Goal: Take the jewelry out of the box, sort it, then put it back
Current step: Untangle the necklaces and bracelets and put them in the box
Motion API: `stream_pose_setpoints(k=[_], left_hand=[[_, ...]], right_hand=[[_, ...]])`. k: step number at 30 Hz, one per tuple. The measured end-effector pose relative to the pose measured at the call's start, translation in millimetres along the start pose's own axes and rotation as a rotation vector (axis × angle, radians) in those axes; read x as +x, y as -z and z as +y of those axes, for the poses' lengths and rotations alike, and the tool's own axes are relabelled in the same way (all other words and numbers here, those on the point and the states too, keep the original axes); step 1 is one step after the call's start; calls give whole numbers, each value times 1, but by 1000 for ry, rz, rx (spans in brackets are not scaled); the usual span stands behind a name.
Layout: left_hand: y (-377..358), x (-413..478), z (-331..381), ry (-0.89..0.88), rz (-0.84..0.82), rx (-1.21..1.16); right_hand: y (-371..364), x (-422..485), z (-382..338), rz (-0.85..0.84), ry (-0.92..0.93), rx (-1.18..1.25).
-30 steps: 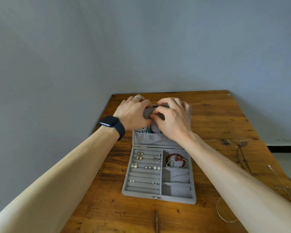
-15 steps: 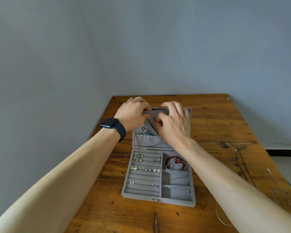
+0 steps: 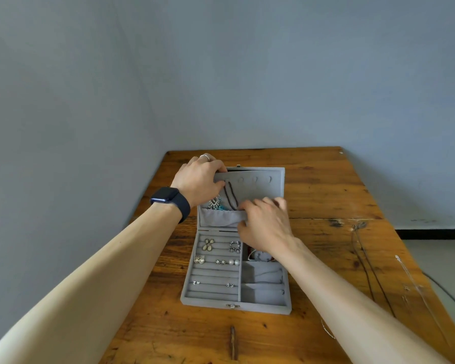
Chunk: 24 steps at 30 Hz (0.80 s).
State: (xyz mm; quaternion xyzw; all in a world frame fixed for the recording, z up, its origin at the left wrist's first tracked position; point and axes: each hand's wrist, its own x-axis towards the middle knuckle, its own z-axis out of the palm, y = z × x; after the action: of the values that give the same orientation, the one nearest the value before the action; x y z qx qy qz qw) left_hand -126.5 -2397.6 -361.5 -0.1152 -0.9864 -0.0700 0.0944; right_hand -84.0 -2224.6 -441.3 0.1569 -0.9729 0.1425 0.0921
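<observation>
Probably light and limp, the necklace (image 3: 231, 197) lifts best by its top; left hand (image 3: 198, 181) grips lid (image 3: 262, 189), right hand (image 3: 265, 225) pinches pocket (image 3: 217, 219).

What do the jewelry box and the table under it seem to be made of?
Jewelry box: grey velvet-like fabric, matte; the surface looks soft and throws no glare. What lies under the fabric cannot be told. Its front clasp looks like metal. Table: brown wood with a slight sheen, showing grain, knots and cracks.
</observation>
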Motion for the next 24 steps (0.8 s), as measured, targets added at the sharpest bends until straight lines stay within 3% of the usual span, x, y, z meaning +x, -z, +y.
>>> stream_pose_setpoints(k=[3, 5, 12, 16, 24], left_hand=[[0, 0, 1, 8, -1, 4], [1, -1, 2, 4, -7, 3], [1, -15, 26, -59, 60, 18], [-7, -48, 60, -61, 77, -62], [-66, -172, 131, -66, 64, -255]], right_hand=[[1, 7, -9, -151, 27, 92], [2, 4, -7, -163, 52, 143], [25, -37, 14, 134, 93, 183], [47, -90, 20, 275, 24, 234], [58, -244, 29, 331, -219, 328]])
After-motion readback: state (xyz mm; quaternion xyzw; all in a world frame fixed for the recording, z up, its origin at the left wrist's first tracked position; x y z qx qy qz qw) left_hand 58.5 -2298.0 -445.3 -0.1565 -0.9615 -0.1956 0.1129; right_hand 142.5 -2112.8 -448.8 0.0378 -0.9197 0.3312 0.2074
